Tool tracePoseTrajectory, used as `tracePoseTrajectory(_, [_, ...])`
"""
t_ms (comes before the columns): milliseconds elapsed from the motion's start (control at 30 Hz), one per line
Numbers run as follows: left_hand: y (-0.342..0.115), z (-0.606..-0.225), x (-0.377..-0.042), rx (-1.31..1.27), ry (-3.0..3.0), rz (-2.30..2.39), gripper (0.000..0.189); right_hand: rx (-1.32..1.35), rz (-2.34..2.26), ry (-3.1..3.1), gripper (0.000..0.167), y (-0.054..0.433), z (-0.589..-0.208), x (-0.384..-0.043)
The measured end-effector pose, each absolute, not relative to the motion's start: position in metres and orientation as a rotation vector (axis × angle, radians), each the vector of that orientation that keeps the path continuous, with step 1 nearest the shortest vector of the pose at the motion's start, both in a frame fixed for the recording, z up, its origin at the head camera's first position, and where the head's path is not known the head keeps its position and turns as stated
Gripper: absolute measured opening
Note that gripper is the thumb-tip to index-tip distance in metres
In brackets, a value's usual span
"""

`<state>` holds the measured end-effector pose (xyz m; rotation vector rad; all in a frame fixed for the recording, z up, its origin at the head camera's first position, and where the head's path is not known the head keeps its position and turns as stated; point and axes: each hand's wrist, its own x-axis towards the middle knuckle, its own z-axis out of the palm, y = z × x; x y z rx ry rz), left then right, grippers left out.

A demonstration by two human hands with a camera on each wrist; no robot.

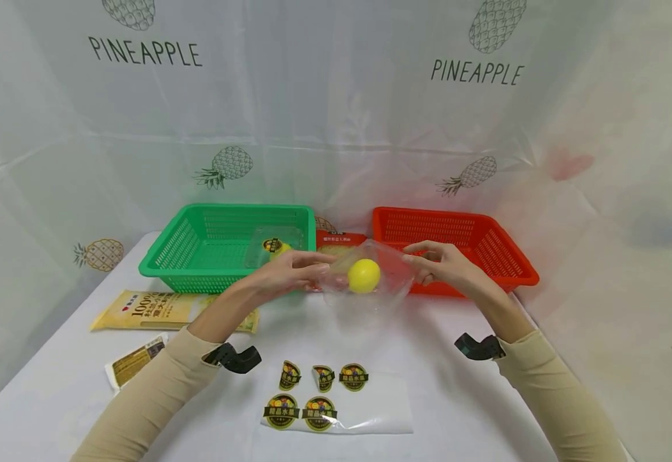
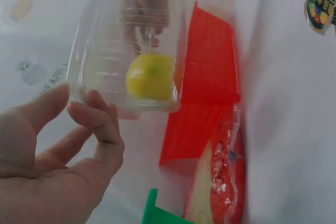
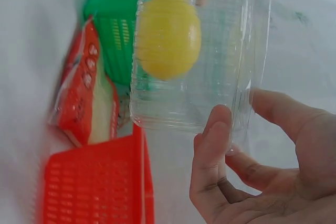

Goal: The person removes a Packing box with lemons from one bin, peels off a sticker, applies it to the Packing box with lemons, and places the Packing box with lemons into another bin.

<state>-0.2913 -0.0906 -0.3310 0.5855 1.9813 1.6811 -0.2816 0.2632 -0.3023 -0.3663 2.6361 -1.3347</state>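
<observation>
A clear plastic box is held up above the table, in front of and between the two baskets. One yellow lemon lies inside it. My left hand pinches the box's rim between thumb and fingers, as the left wrist view also shows. On the opposite side my right hand grips the rim; in the right wrist view the thumb and fingertips meet at the clear edge. Whether the lid is fully closed I cannot tell.
A green basket at back left contains another labelled clear box with something yellow. A red basket stands at back right, a red bag between. Left lie a yellow bag and a brown packet. In front lies a sticker sheet.
</observation>
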Motion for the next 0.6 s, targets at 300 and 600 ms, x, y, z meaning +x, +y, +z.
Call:
tracePoseTrajectory(300, [-0.108, -0.346, -0.288, 0.523, 1.923, 1.821, 0.043, -0.403, -1.283, 2.623, 0.052, 0.251, -0.315, -0.278])
tracePoseTrajectory(600, [-0.124, -0.355, -0.284, 0.397, 1.941, 1.87, 0.049, -0.442, -1.268, 2.593, 0.053, 0.241, -0.327, -0.269])
